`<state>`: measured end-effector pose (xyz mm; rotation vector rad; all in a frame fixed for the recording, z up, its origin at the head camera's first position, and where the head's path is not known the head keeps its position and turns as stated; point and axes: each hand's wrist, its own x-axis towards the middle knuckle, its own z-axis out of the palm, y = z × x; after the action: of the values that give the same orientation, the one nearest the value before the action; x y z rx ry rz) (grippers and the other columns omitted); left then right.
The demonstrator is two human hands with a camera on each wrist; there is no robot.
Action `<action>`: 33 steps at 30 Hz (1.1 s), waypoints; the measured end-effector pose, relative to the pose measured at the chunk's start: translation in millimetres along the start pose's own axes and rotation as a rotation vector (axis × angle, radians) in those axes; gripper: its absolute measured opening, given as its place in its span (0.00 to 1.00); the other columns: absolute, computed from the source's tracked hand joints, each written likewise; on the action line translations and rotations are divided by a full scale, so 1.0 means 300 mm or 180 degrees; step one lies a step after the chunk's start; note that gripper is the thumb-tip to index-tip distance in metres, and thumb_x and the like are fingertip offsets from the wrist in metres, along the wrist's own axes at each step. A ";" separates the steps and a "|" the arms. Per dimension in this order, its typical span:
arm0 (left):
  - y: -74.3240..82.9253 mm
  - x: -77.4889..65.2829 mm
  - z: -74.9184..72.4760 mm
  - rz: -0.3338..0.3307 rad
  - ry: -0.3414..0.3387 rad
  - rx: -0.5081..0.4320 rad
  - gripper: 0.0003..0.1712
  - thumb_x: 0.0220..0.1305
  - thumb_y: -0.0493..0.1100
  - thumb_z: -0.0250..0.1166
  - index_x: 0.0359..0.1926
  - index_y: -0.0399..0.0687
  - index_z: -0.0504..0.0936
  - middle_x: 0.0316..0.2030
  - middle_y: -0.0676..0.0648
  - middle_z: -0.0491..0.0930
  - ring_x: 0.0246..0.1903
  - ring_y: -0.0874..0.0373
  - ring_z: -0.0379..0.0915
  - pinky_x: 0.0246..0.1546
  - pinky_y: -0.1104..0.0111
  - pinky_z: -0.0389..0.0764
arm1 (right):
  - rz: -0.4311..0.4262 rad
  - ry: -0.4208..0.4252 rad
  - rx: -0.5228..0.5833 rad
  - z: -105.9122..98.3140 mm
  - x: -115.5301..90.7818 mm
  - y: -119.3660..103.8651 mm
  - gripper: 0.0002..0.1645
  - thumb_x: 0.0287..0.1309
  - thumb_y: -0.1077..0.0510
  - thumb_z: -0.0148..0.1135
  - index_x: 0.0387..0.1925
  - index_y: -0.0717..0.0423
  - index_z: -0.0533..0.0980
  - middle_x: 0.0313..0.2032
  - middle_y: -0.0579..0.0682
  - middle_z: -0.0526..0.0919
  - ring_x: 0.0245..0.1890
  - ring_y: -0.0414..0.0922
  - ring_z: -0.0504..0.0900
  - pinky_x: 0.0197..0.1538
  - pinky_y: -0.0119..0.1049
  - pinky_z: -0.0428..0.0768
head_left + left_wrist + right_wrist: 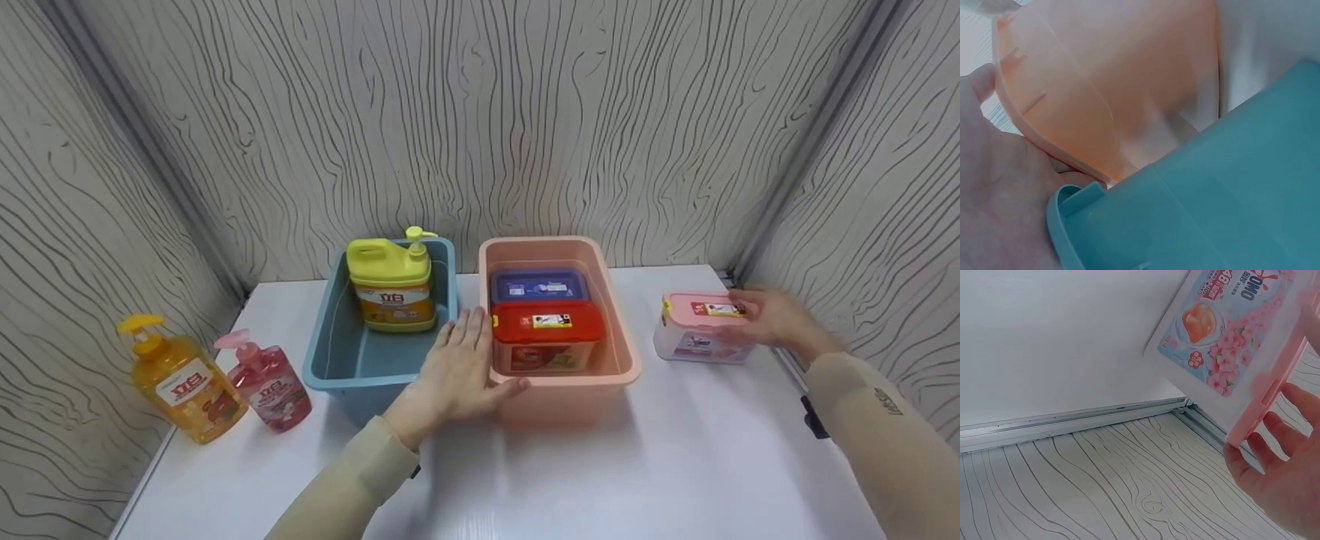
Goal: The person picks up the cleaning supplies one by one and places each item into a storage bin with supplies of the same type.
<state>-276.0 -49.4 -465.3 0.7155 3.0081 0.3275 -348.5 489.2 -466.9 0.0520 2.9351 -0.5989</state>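
Note:
My right hand (776, 319) grips a pink-lidded laundry pod box (697, 334) at the far right. In the right wrist view, the fingers (1249, 464) curl over the lid edge of this box (1224, 343), which bears OMO print and pink blossoms. Whether its base touches the table cannot be told. With fingers straight, my left hand (459, 371) rests at the neighbouring rims of a blue basin (375, 384) and a pink basin (621, 352). Inside the pink basin sit a red-lidded box (551, 322) and a purple-lidded box (536, 285), one behind the other.
A yellow pump jug (394, 300) stands in the blue basin. Left of it, an orange pump bottle (191, 390) and a pink pump bottle (271, 394) stand on the white table (675, 465). Wood-patterned panels (525, 135) enclose the back and sides.

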 end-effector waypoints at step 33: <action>0.002 -0.002 0.002 -0.0004 -0.0010 -0.0015 0.72 0.69 0.89 0.45 0.92 0.42 0.46 0.93 0.40 0.45 0.93 0.38 0.41 0.93 0.40 0.49 | 0.0028 0.0173 -0.0064 0.037 -0.092 -0.082 0.59 0.61 0.24 0.77 0.76 0.63 0.76 0.71 0.78 0.75 0.68 0.77 0.73 0.64 0.81 0.76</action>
<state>-275.2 -49.1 -465.8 0.7128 3.0037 0.3328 -321.1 462.2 -463.3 0.0801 2.9911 -0.5754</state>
